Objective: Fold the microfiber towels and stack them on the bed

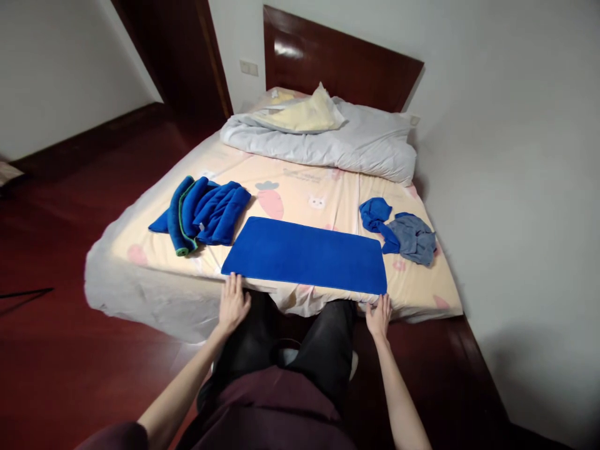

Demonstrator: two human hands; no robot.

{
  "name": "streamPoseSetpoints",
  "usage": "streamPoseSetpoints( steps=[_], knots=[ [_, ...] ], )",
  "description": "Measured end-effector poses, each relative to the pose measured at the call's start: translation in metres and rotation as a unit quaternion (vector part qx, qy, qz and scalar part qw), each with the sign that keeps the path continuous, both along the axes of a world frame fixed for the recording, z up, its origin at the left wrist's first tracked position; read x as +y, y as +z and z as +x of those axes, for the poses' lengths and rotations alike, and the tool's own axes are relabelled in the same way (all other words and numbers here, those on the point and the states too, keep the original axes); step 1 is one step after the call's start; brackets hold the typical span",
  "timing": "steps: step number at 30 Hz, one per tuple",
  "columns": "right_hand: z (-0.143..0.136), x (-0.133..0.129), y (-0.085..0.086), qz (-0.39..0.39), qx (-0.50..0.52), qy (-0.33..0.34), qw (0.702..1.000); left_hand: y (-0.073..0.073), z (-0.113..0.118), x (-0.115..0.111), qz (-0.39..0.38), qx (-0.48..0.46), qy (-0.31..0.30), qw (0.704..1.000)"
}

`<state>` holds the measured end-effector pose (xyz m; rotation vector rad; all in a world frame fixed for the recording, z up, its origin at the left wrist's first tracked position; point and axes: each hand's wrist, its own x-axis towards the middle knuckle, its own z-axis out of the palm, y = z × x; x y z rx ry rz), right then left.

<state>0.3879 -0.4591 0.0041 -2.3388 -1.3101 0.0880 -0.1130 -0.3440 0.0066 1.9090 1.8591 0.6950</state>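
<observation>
A flat blue cloth (307, 255) lies spread across the near edge of the bed. My left hand (233, 303) is at its near left corner, fingertips touching or close to the edge. At the near right corner is my right hand (379, 315), its fingertips by the cloth's edge. Whether either hand pinches the fabric is too small to tell. Rolled and folded blue cloths (218, 209), one with green trim, lie to the left of the flat one. To its right sit a crumpled blue cloth (375, 214) and a crumpled grey-blue cloth (413, 239).
The bed (164, 250) has a patterned sheet. A grey quilt (375, 140) and a pale yellow pillow (312, 112) lie before the dark wooden headboard (342, 59). White walls stand on both sides. A thin dark rod (28, 292) shows at the far left.
</observation>
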Motion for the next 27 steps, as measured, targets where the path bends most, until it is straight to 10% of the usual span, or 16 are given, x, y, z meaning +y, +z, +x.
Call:
streamPoseSetpoints(
  steps=[5, 10, 15, 21, 27],
  knots=[
    [-0.033, 0.031, 0.033, 0.066, -0.022, 0.05, 0.996, 0.016, 0.112, -0.048, -0.124, -0.275, -0.075, 0.95],
    [-0.065, 0.103, 0.089, 0.028, 0.028, 0.247, 0.968, 0.018, 0.2, -0.064, -0.298, -0.593, -0.015, 0.748],
    [-0.117, 0.178, 0.108, -0.102, 0.018, 0.394, 0.913, 0.021, 0.221, -0.04, -0.339, -0.715, 0.12, 0.599],
    [-0.15, 0.262, 0.094, -0.28, 0.048, 0.418, 0.863, 0.017, 0.227, -0.026, -0.329, -0.722, 0.193, 0.577],
    [-0.141, 0.327, 0.084, -0.264, 0.008, 0.352, 0.898, 0.033, 0.234, -0.029, -0.32, -0.762, 0.284, 0.486]
  ],
)
